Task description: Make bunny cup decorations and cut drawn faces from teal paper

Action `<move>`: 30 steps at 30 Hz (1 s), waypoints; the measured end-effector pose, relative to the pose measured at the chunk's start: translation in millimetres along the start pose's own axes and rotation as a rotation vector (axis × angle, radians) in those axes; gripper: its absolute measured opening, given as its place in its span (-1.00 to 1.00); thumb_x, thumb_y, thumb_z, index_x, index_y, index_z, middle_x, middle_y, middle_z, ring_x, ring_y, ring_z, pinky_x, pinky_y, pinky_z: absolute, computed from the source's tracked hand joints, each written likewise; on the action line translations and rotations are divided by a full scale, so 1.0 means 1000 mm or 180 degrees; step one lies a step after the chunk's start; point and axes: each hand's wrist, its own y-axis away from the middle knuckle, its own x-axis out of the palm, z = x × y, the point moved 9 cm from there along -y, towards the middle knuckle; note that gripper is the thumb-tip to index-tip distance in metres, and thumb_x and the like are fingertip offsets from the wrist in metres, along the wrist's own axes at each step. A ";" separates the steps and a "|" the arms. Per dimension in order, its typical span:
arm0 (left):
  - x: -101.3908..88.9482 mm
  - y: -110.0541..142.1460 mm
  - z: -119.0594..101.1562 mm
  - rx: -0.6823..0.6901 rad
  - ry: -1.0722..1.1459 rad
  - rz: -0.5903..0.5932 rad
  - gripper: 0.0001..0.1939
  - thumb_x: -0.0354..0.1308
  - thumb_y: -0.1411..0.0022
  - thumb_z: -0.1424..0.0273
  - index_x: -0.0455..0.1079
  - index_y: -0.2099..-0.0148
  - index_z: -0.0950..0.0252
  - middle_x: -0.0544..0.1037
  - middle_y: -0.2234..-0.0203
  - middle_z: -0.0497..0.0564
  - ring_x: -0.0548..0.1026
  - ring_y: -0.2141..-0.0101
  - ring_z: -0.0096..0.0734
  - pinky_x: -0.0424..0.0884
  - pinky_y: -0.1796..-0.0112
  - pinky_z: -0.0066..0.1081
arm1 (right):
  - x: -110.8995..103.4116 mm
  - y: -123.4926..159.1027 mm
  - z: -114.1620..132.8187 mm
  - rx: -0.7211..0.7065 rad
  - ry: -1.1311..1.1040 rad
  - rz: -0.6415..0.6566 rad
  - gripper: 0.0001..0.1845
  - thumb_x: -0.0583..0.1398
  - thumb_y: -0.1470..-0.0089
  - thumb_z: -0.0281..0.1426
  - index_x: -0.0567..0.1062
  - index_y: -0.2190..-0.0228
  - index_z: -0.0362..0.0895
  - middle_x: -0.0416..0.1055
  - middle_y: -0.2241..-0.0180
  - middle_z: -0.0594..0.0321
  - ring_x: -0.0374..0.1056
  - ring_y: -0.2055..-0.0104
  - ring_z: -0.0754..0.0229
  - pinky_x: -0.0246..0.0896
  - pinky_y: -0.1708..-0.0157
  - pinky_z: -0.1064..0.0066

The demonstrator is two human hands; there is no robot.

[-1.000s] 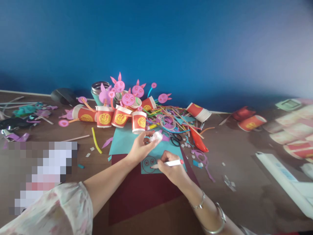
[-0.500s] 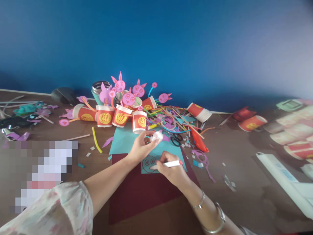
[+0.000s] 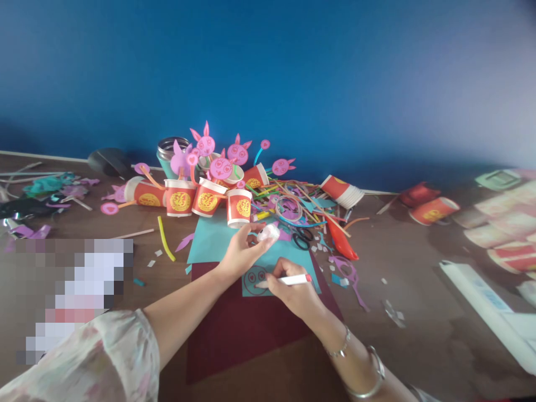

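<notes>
My right hand (image 3: 291, 287) is closed around a white marker (image 3: 298, 279) with a red end. Its tip is at a small teal paper piece (image 3: 247, 291), on which a round face with heart eyes is drawn in a dark line. Just above, my left hand (image 3: 245, 248) is closed on a small, shiny, whitish round thing (image 3: 268, 232), which looks like a roll of clear tape. Under both hands lie a larger teal sheet (image 3: 205, 240) and a dark red sheet (image 3: 226, 346). Part of the drawn face is hidden by my right fingers.
Red paper cups (image 3: 180, 198) with pink rabbit faces stand behind my hands. Scissors (image 3: 302, 239), a red balloon-like piece (image 3: 341, 241), coloured sticks (image 3: 288, 190) and paper scraps (image 3: 347, 273) lie to the right. A yellow strip (image 3: 166, 240) is on the left. Stacked cups (image 3: 341, 191) lie near the wall.
The marker tip has shifted slightly left and up within the drawn face. My left hand keeps its place with the whitish round thing.
</notes>
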 end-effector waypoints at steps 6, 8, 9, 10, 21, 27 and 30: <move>0.000 0.000 0.001 -0.0017 0.0013 0.0008 -0.58 0.27 -0.04 0.20 0.35 0.11 0.33 0.50 0.31 0.03 0.42 0.45 -0.49 0.37 0.44 -0.46 | 0.001 0.000 -0.001 0.0038 -0.0028 0.0025 -0.71 0.17 0.04 -0.32 0.18 0.65 -0.08 0.15 0.75 0.47 0.04 0.69 0.38 0.01 0.67 0.55; 0.000 -0.001 0.001 -0.0027 0.0013 -0.0013 -0.58 0.28 -0.04 0.20 0.35 0.10 0.32 0.50 0.30 0.03 0.42 0.46 -0.50 0.37 0.44 -0.46 | 0.002 0.000 -0.001 0.0056 -0.0056 0.0047 -0.71 0.17 0.03 -0.30 0.18 0.64 -0.08 0.15 0.75 0.47 0.04 0.69 0.38 0.00 0.68 0.55; 0.000 -0.001 0.001 -0.0029 0.0013 -0.0019 -0.58 0.28 -0.03 0.20 0.35 0.10 0.32 0.50 0.30 0.02 0.42 0.46 -0.50 0.37 0.45 -0.46 | 0.002 0.000 -0.001 0.0052 -0.0052 0.0042 -0.71 0.16 0.03 -0.30 0.19 0.64 -0.08 0.16 0.74 0.46 0.05 0.69 0.38 0.00 0.68 0.55; 0.000 -0.001 0.000 -0.0024 0.0013 -0.0021 -0.58 0.27 -0.04 0.20 0.35 0.11 0.32 0.50 0.31 0.02 0.42 0.46 -0.50 0.37 0.45 -0.46 | 0.001 0.000 -0.001 0.0042 -0.0037 0.0024 -0.71 0.16 0.03 -0.30 0.19 0.64 -0.08 0.17 0.74 0.46 0.07 0.69 0.37 0.01 0.68 0.55; 0.000 0.001 -0.002 -0.0049 -0.0008 -0.0010 -0.57 0.27 -0.04 0.21 0.35 0.10 0.34 0.49 0.31 0.04 0.42 0.46 -0.49 0.36 0.45 -0.46 | 0.002 -0.001 -0.004 0.0086 -0.0175 0.0043 -0.71 0.17 0.04 -0.29 0.19 0.64 -0.08 0.15 0.73 0.46 0.05 0.67 0.37 0.01 0.65 0.54; 0.001 0.000 -0.004 -0.0029 0.0050 0.0011 -0.56 0.28 -0.01 0.19 0.36 0.11 0.33 0.50 0.32 0.04 0.43 0.44 -0.45 0.37 0.44 -0.44 | -0.006 -0.002 -0.010 0.0185 -0.0243 -0.0140 -0.74 0.13 0.08 -0.35 0.16 0.68 -0.08 0.14 0.75 0.45 0.03 0.67 0.36 -0.03 0.66 0.53; 0.001 0.000 -0.003 -0.0020 0.0070 0.0004 -0.56 0.28 -0.01 0.19 0.36 0.11 0.33 0.51 0.32 0.04 0.43 0.44 -0.46 0.38 0.44 -0.44 | -0.005 -0.002 -0.009 0.0165 -0.0146 -0.0107 -0.74 0.13 0.09 -0.36 0.16 0.68 -0.08 0.14 0.76 0.45 0.04 0.67 0.36 -0.03 0.67 0.54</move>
